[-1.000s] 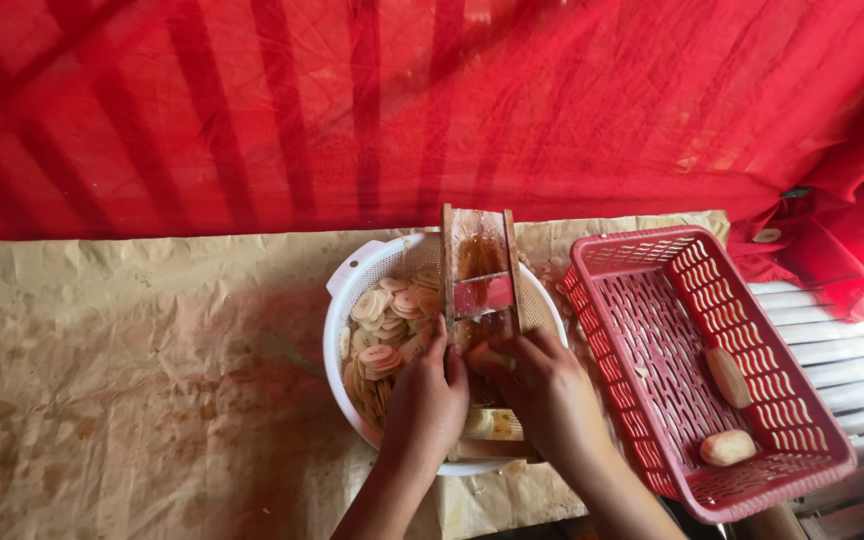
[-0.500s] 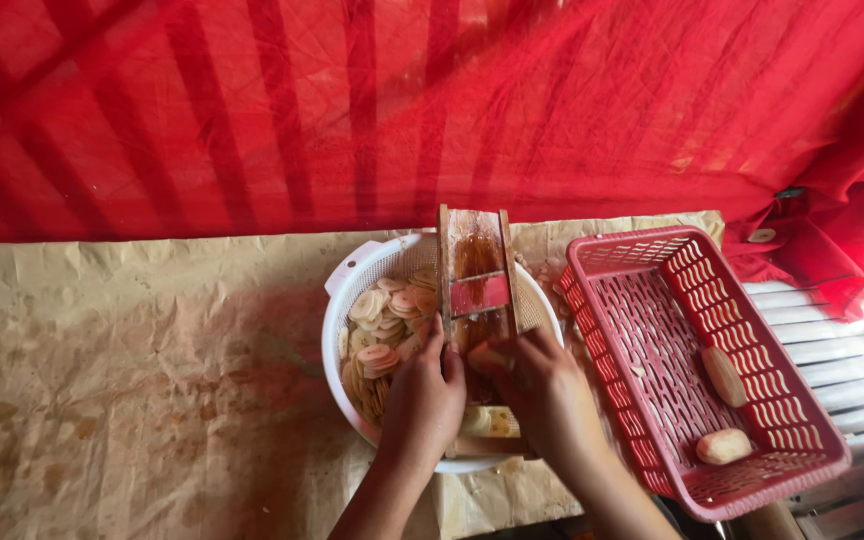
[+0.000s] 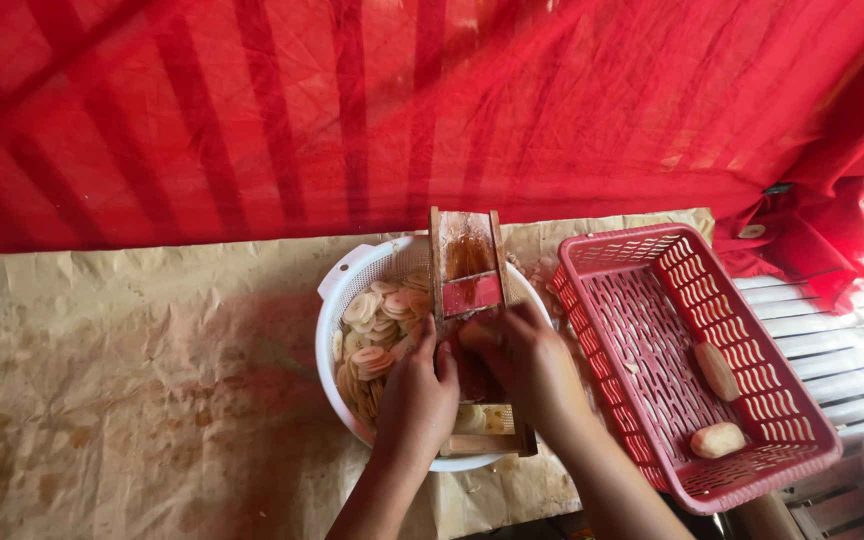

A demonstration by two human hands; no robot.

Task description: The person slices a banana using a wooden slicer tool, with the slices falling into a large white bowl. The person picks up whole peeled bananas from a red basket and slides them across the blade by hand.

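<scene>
Though hidden — slicer [image 3: 469, 262] under both hands [image 3: 472, 375].

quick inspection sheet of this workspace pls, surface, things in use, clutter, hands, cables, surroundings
surface: table covered in creased, stained brown paper.
job's things: wooden slicer board lying across a white colander bowl; pale round slices piled in the bowl.
clutter: red plastic basket right of the bowl, holding two peeled pale pieces.
grippers: left hand gripping the slicer's left edge; right hand on the slicer face; whether it holds a piece is hidden.
cables: nothing seen.
surroundings: red sheet hanging behind the table; pale slatted surface at right.
</scene>
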